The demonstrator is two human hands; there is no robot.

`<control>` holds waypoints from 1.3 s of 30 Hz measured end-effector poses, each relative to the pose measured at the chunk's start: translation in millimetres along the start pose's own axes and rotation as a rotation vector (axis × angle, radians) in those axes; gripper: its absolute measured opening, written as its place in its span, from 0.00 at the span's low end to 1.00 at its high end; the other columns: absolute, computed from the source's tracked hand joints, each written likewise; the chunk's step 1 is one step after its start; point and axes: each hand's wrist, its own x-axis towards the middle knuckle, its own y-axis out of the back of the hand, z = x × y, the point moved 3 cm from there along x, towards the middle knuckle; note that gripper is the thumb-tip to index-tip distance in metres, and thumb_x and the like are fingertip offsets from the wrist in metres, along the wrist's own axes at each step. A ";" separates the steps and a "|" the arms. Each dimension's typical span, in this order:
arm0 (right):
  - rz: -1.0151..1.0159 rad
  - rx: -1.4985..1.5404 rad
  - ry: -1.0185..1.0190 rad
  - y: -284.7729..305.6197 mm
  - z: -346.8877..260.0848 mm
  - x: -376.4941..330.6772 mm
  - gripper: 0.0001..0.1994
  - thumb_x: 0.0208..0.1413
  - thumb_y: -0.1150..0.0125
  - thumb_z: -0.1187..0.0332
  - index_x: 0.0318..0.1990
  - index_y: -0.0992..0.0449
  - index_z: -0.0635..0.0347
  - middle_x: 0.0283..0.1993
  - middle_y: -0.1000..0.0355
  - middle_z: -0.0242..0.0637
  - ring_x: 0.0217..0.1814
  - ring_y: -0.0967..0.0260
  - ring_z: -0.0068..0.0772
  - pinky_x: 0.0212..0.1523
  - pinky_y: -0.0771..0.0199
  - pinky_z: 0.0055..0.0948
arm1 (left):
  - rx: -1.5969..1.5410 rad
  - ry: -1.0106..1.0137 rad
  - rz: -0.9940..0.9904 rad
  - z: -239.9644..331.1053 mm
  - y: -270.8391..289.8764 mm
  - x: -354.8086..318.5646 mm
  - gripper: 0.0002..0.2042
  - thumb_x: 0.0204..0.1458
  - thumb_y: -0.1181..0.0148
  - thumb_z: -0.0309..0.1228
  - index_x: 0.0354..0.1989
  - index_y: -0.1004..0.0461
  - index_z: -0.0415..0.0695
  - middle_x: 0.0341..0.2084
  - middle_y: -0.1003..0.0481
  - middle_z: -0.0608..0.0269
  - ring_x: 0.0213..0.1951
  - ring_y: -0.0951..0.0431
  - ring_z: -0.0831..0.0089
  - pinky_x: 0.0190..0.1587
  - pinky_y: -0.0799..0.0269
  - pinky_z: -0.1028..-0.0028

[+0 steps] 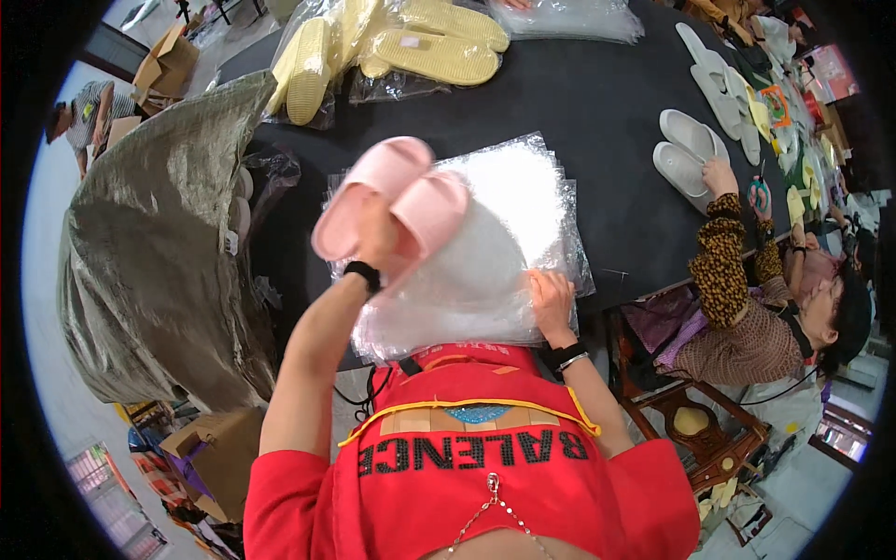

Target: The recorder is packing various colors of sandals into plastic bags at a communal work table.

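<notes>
My left hand (pixel 377 233) is closed around a pair of pink slippers (pixel 397 168), its fingers reaching in between the two. The slippers lean side by side above a stack of clear plastic bags (pixel 495 215), which shines brightly under the light. At the stack's near right edge, my right hand (pixel 553 297) has its fingers bent together on the edge of the top bag. The fingertips are small in view, and how much of the bag they grip is hard to make out.
Yellow slippers (pixel 439 58) in clear bags lie at the far side of the black table (pixel 579 103). A grey-green woven sack (pixel 159 252) stands at left. To the right, a co-worker's hand (pixel 719 175) touches grey slippers (pixel 686 159); scissors (pixel 761 194) are close by.
</notes>
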 end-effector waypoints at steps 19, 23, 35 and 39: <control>-0.575 -0.087 0.399 -31.4 -25.9 -7.0 0.34 0.44 0.54 0.37 0.59 0.41 0.39 0.64 0.50 0.38 0.68 0.62 0.44 0.61 0.73 0.62 | 0.016 -0.322 -0.334 140.7 -62.3 -5.8 0.10 0.36 0.48 0.20 0.31 0.31 0.39 0.35 0.31 0.51 0.40 0.31 0.54 0.40 0.34 0.59; -0.558 -0.132 0.437 -28.2 -28.4 -1.7 0.34 0.43 0.53 0.36 0.59 0.41 0.37 0.66 0.55 0.37 0.69 0.66 0.45 0.59 0.75 0.65 | 0.104 -0.138 -0.109 56.6 7.0 27.2 0.07 0.38 0.52 0.18 0.27 0.30 0.38 0.27 0.29 0.47 0.35 0.29 0.51 0.38 0.35 0.59; -0.591 -0.071 0.259 -27.5 -30.7 9.3 0.51 0.37 0.48 0.34 0.63 0.53 0.60 0.69 0.68 0.46 0.71 0.78 0.44 0.61 0.85 0.60 | 0.082 -0.401 -0.265 72.8 41.4 -68.6 0.16 0.32 0.50 0.18 0.35 0.32 0.39 0.30 0.31 0.49 0.35 0.32 0.49 0.37 0.34 0.57; -0.679 -0.099 0.233 -26.3 -32.4 13.3 0.52 0.37 0.47 0.34 0.64 0.58 0.61 0.69 0.70 0.45 0.71 0.80 0.40 0.62 0.89 0.56 | 0.175 -0.355 -0.293 35.7 47.6 -74.7 0.16 0.32 0.50 0.19 0.35 0.32 0.39 0.33 0.32 0.52 0.38 0.33 0.51 0.37 0.34 0.59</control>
